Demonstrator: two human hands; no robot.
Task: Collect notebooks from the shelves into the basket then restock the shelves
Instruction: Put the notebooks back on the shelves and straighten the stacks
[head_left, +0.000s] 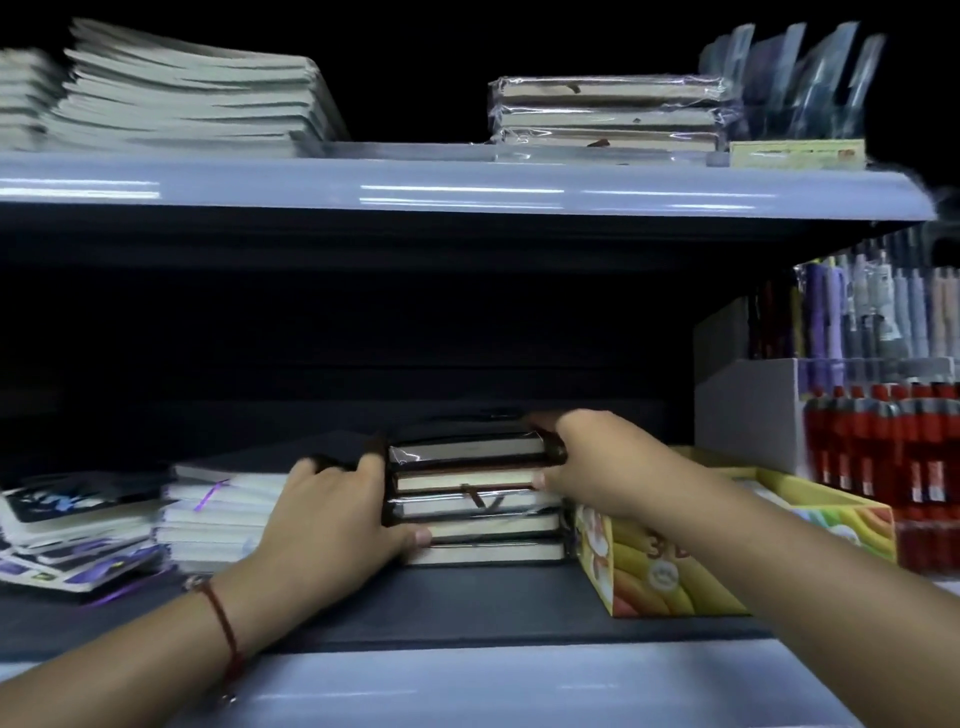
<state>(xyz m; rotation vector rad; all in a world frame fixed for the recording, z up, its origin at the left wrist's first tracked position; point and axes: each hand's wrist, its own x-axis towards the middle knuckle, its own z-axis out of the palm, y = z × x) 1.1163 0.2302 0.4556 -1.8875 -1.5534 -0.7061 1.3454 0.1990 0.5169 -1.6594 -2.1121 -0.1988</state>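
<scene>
Together, left hand (332, 512) and right hand (597, 462) clasp glossy plastic-wrapped notebooks (475, 499).

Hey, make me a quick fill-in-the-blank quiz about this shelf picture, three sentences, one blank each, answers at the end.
1. The left hand and right hand hold the stack of dark notebooks from its two ____.
2. The red cord bracelet is on the ____ wrist.
3. The yellow cardboard box stands to the ____ of that stack.

Missing words: sides; left; right
</scene>
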